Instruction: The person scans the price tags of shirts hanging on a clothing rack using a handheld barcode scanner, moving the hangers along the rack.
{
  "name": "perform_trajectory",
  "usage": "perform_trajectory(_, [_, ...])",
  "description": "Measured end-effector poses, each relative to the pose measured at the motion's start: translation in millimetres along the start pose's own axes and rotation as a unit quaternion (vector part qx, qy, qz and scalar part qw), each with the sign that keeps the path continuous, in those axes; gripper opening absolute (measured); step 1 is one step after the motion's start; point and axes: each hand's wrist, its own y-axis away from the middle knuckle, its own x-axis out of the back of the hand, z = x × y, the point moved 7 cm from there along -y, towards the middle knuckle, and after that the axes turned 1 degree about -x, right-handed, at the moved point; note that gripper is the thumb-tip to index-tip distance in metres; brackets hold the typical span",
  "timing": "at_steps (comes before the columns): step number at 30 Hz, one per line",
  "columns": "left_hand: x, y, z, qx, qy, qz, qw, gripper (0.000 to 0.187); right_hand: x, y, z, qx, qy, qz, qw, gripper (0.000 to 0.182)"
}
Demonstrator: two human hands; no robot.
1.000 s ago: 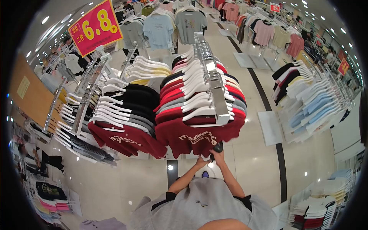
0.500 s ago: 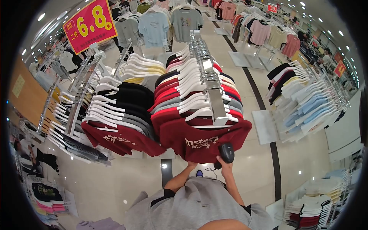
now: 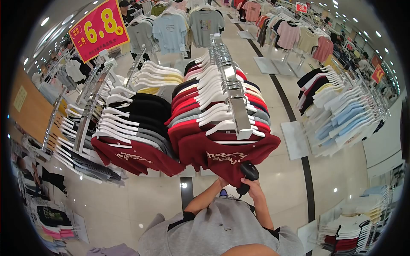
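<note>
My right hand (image 3: 255, 187) grips a black handheld scanner (image 3: 247, 174) and points it up at the hem of a dark red T-shirt (image 3: 226, 153) with white lettering, the front one on a steel rack arm (image 3: 235, 106). My left hand (image 3: 222, 182) reaches up to the lower edge of that same shirt, its fingers hidden in the cloth. Behind the shirt hang several more in red, grey, black and white on white hangers (image 3: 218, 85).
A second rack arm (image 3: 92, 115) to the left carries dark red, grey and black shirts. A red price sign (image 3: 98, 27) stands above it. Racks of blue and white shirts (image 3: 346, 119) stand to the right across a glossy tiled aisle (image 3: 282, 170). A person (image 3: 38, 177) crouches at far left.
The scanner dropped slightly and tilted nearer the shirt hem after rising from below it a second ago. The red shirt's front was lifted and turned, so its lettering shifted.
</note>
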Motion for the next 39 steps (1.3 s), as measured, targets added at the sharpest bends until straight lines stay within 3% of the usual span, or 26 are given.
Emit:
perform_trajectory(2, [24,1,-9,0.048,-0.105,0.09,0.989,0.067,4,-2,1,0.011,0.015,0.007,1.0,0.048])
perform_trajectory(3, [21,3,-10,0.048,-0.106,0.089,0.989,0.067,6,-2,-5,0.047,0.039,0.023,0.998,0.043])
perform_trajectory(5, [27,16,-25,0.146,-0.116,0.171,0.968,0.071,10,-3,-15,0.083,0.063,0.039,0.994,0.038])
perform_trajectory(7, [40,17,-32,0.168,-0.106,0.177,0.964,0.073,17,-12,-21,0.043,0.36,0.06,0.93,0.028])
perform_trajectory(8, [49,19,-37,0.19,-0.095,0.184,0.96,0.075,20,-19,-23,0.19,0.345,0.083,0.916,0.028])
perform_trajectory(9, [53,19,-37,0.19,-0.098,0.183,0.96,0.075,30,-28,-9,0.193,0.343,0.084,0.916,0.028])
perform_trajectory(11, [61,24,-44,0.244,-0.17,0.148,0.943,0.077,50,-35,18,0.179,0.517,0.107,0.83,0.034])
perform_trajectory(13, [71,32,-42,0.256,-0.19,0.174,0.932,0.075,54,-32,30,0.17,0.529,0.094,0.826,0.037])
perform_trajectory(15, [83,38,-41,0.268,-0.207,0.202,0.919,0.073,73,-34,53,0.058,0.635,0.116,0.762,0.036])
perform_trajectory(16, [96,37,-34,0.212,-0.177,0.266,0.924,0.074,71,-31,52,-0.002,0.656,0.121,0.745,0.038])
perform_trajectory(17, [108,39,-28,0.154,-0.143,0.329,0.92,0.075,70,-31,52,-0.002,0.658,0.117,0.744,0.038])
perform_trajectory(19, [112,38,-20,0.109,-0.093,0.35,0.926,0.068,68,-34,60,-0.04,0.68,0.069,0.728,0.037])
perform_trajectory(21, [104,32,-12,0.161,-0.188,0.243,0.938,0.063,67,-39,67,-0.012,0.658,0.043,0.751,0.033])
perform_trajectory(23, [101,33,-2,0.144,-0.243,0.249,0.926,0.066,60,-52,69,0.02,0.634,0.013,0.773,0.029])
perform_trajectory(25, [136,45,9,0.105,-0.391,0.354,0.843,0.069,33,-47,60,0.049,0.521,-0.022,0.852,0.027])
perform_trajectory(26, [128,46,10,0.119,-0.395,0.244,0.878,0.077,29,-50,65,0.048,0.524,-0.031,0.85,0.027])
perform_trajectory(27, [108,57,23,0.114,-0.39,0.249,0.879,0.077,29,-54,67,0.09,0.514,-0.008,0.853,0.027])
perform_trajectory(29, [40,78,11,0.28,-0.234,0.097,0.926,0.083,37,-69,83,0.132,0.503,0.01,0.854,0.027])
perform_trajectory(32, [7,91,14,0.224,-0.283,0.116,0.925,0.078,69,-88,99,0.164,0.505,0.081,0.844,0.023])
perform_trajectory(33, [-7,95,19,0.193,-0.333,0.134,0.913,0.073,76,-90,101,0.103,0.475,0.102,0.868,0.02])
perform_trajectory(34, [-24,93,20,0.173,-0.289,0.099,0.936,0.068,84,-92,107,0.04,0.443,0.123,0.887,0.018])
perform_trajectory(37, [-13,75,19,0.125,-0.243,0.132,0.953,0.061,78,-94,95,0.088,0.443,0.068,0.89,0.015])
perform_trajectory(39, [2,64,19,0.126,-0.238,0.179,0.946,0.053,65,-84,82,0.058,0.425,0.047,0.902,0.014])
